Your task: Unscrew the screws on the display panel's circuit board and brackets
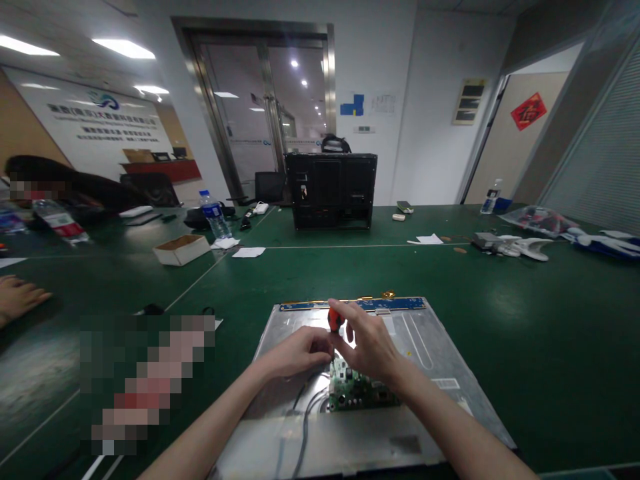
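Observation:
A screwdriver (335, 321) with a red and black handle stands nearly upright over a green circuit board (350, 390). My right hand (370, 337) grips it by the handle, fingers wrapped around the top. Beside the shaft, my left hand (303, 350) has its thumb and fingers pinched together near the board's upper left corner; what lies between them is hidden. The board sits on a silver metal display panel (425, 393). Grey cables (306, 433) run from the board toward the panel's near edge, and a blue circuit strip (407, 304) lines the far edge.
The green table (540, 347) also bears a black monitor housing (333, 190) at the back. Left of it are a white box (181, 251) and a water bottle (215, 215). White gloves (523, 247) lie at right. Another person's hand (23, 298) rests at far left.

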The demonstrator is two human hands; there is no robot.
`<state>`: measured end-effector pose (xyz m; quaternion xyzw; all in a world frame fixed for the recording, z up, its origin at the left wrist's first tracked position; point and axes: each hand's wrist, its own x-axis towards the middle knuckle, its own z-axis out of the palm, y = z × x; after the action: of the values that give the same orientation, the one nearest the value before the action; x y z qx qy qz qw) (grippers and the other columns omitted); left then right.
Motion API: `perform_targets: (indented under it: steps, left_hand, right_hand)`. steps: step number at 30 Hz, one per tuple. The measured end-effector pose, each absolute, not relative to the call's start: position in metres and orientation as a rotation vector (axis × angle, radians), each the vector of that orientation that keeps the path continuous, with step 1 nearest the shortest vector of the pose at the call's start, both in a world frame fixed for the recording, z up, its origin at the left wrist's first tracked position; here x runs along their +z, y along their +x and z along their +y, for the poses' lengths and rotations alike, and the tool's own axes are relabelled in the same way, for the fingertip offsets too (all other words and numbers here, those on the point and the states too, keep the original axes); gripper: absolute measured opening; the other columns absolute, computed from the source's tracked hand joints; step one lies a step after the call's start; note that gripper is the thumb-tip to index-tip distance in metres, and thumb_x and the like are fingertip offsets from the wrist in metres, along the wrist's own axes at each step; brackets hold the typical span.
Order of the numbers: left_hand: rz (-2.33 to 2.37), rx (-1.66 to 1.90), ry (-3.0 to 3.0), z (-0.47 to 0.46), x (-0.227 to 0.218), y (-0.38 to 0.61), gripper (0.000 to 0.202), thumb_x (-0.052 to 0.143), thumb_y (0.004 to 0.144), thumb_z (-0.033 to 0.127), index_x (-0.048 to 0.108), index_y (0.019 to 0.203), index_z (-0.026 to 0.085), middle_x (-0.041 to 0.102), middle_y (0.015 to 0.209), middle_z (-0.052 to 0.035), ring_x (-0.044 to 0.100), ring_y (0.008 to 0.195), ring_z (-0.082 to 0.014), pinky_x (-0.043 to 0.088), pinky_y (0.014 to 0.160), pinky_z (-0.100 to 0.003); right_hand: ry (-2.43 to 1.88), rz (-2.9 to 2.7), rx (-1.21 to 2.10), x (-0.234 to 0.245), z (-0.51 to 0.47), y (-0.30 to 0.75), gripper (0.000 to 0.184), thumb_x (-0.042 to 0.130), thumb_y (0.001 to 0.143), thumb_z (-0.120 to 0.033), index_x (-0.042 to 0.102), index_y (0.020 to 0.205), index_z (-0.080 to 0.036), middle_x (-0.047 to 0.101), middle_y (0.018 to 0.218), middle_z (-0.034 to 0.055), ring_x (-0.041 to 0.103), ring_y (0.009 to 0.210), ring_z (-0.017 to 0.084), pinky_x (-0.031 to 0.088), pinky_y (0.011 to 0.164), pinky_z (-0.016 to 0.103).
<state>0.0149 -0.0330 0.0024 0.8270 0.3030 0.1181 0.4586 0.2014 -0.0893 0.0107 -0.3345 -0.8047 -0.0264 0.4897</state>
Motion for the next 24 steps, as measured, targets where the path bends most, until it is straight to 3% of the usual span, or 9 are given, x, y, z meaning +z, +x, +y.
perform_targets:
  steps: [6, 12, 19, 24]
  left_hand:
    - [0.750, 0.280, 2.024, -0.0347, 0.0042, 0.0156, 0.004, 0.058, 0.075, 0.020, 0.057, 0.073, 0.017, 0.056, 0.071, 0.0019, 0.049, 0.067, -0.0139, 0.038, 0.064, -0.026]
    - [0.746, 0.218, 1.992, -0.0327, 0.0002, 0.0140, 0.006, 0.059, 0.077, 0.020, 0.060, 0.081, 0.016, 0.059, 0.075, 0.0007, 0.052, 0.070, -0.0148, 0.040, 0.065, -0.027]
    - [0.743, 0.294, 2.042, -0.0319, 0.0011, 0.0145, 0.006, 0.059, 0.073, 0.022, 0.059, 0.073, 0.016, 0.059, 0.074, -0.0004, 0.053, 0.071, -0.0157, 0.040, 0.068, -0.028]
    - [0.723, 0.296, 2.027, -0.0313, 0.0007, 0.0150, 0.006, 0.059, 0.074, 0.022, 0.059, 0.073, 0.016, 0.060, 0.075, -0.0007, 0.053, 0.072, -0.0159, 0.039, 0.069, -0.028]
  right_hand:
    - [-0.840, -1.972, -0.003, 0.0122, -0.0926, 0.2020, 0.064, 0.049, 0.091, -0.016, 0.026, 0.150, -0.025, 0.065, 0.105, 0.0069, 0.056, 0.058, 0.011, 0.045, 0.047, 0.024]
    - [-0.840, -1.958, -0.007, 0.0109, -0.0923, 0.2015, 0.067, 0.047, 0.090, -0.013, 0.023, 0.152, -0.024, 0.066, 0.104, 0.0074, 0.058, 0.058, 0.012, 0.046, 0.047, 0.024]
    - [-0.834, -1.957, -0.043, 0.0090, -0.0886, 0.2016, 0.063, 0.052, 0.092, -0.016, 0.027, 0.149, -0.027, 0.065, 0.096, 0.0043, 0.055, 0.060, 0.012, 0.047, 0.049, 0.024]
    - [-0.854, -1.968, -0.007, 0.0108, -0.0910, 0.2021, 0.065, 0.054, 0.091, -0.016, 0.028, 0.150, -0.026, 0.066, 0.107, 0.0072, 0.057, 0.057, 0.011, 0.047, 0.048, 0.024]
